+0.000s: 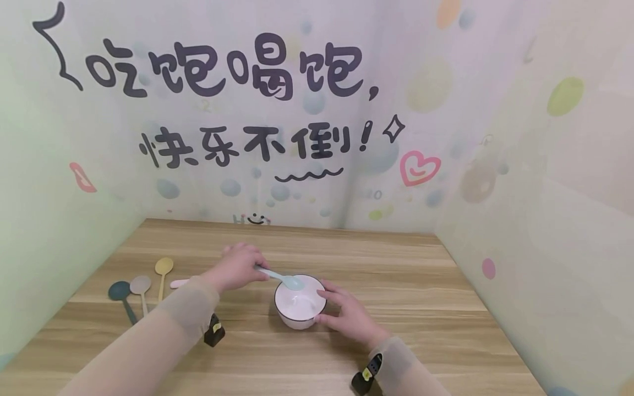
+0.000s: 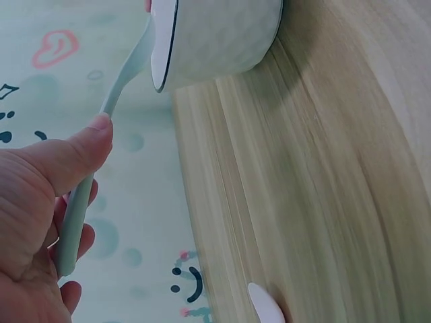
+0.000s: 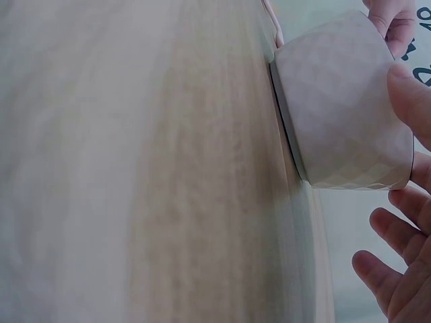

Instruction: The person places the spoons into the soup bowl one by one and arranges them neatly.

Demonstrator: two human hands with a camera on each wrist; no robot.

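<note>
A white bowl [image 1: 297, 323] with a dark rim stands upright on the wooden table, its faceted side wall [image 3: 343, 108] showing in the right wrist view. My left hand [image 1: 240, 267] pinches the handle of a pale blue-green spoon [image 2: 121, 77] between thumb and fingers. The spoon's head [image 1: 294, 282] is over the far part of the bowl's opening; whether it touches the inside I cannot tell. At the bowl's right side, my right hand [image 1: 349, 316] holds it near the rim, thumb on the near side and fingers on the far side.
Left of the bowl lie a dark teal spoon [image 1: 119, 290], a greyish spoon [image 1: 141, 285] and a yellow spoon [image 1: 164, 266]. A pink utensil [image 1: 179, 284] is partly hidden behind my left forearm. Decorated walls [image 1: 317, 203] border the table [image 1: 396, 264] at the back and sides.
</note>
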